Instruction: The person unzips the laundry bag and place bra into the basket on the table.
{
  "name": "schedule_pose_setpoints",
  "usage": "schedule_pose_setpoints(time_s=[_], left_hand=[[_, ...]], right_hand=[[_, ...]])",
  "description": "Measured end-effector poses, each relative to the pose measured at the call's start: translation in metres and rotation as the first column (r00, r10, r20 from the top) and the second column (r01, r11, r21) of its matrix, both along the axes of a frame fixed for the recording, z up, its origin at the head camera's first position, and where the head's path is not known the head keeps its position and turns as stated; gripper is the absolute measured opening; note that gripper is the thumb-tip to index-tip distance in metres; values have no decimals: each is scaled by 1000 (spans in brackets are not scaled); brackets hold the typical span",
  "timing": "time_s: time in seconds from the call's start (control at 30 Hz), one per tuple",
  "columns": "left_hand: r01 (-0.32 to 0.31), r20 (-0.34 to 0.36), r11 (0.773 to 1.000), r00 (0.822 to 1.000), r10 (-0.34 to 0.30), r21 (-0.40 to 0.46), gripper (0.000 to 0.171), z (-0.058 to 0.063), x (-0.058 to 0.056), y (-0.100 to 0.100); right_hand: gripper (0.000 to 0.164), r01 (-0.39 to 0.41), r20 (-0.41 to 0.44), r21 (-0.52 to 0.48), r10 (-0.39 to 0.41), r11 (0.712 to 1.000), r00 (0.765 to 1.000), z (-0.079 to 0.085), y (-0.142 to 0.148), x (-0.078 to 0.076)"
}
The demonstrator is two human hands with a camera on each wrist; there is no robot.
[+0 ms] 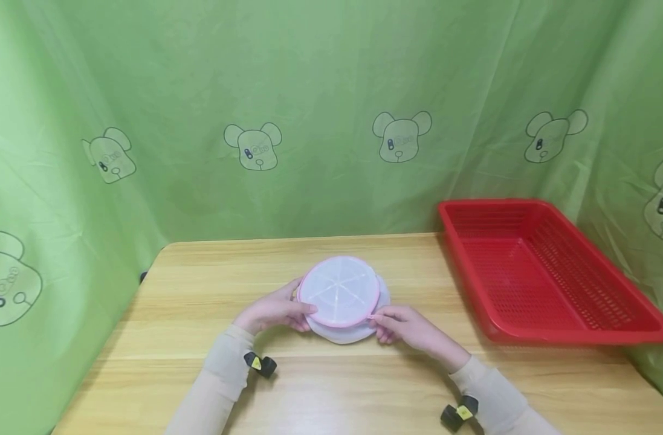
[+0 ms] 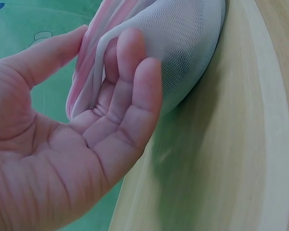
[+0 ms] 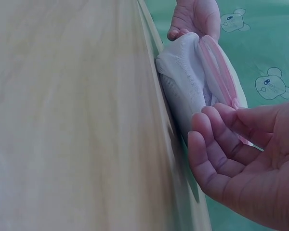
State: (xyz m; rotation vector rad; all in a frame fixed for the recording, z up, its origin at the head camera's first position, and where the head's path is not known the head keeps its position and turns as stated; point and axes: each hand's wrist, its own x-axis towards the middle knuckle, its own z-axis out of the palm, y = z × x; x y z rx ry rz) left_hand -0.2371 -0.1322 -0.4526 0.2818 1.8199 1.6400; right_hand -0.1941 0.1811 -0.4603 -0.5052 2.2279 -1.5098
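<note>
Left hand [image 1: 279,311] and right hand [image 1: 404,326] grip a round mesh bag [image 1: 339,287] above a wooden table [image 1: 331,386], just off centre toward six o'clock in my head view. Its flat face is whitish, with pale spokes crossing at the middle, ringed in pink. Beneath that rim, a soft, light-grey mesh body spreads past the face from about two o'clock round to seven. From my remote post, I cannot tell whether its underside meets the wood.

At the bag's eight o'clock, the left hand holds the edge, thumb over the rim and fingers curled at the mesh below, the grip narrow around the fabric. At five o'clock, the right hand's thumb and forefinger are closed on a small pink zip pull [image 3: 235,103], which my right-wrist view shows at the pink zip [image 3: 217,67]; its other fingers curl loosely beside the mesh.

Beige sleeves [image 1: 208,380] reach in from seven and five o'clock, each bearing a black wrist camera [image 1: 464,412]. Well apart from the bag, toward three o'clock, I see a red plastic basket [image 1: 581,335] with slotted walls. At twelve o'clock hangs a green curtain [image 1: 320,60] printed with cartoon animal heads [image 1: 253,147].
</note>
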Motion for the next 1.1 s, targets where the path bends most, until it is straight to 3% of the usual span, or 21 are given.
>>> schedule_pose_setpoints(time_s=[0.53,1.1], left_hand=[[-20,-6,999,1000,20,26,100,-2,-1,4],[-44,-27,999,999,44,0,100,0,1,7]], right_hand=[[32,-53,-11,-5,53,999,999,-3,-2,1],[33,-27,15,3,27,1000,1000,-7,-1,-1]])
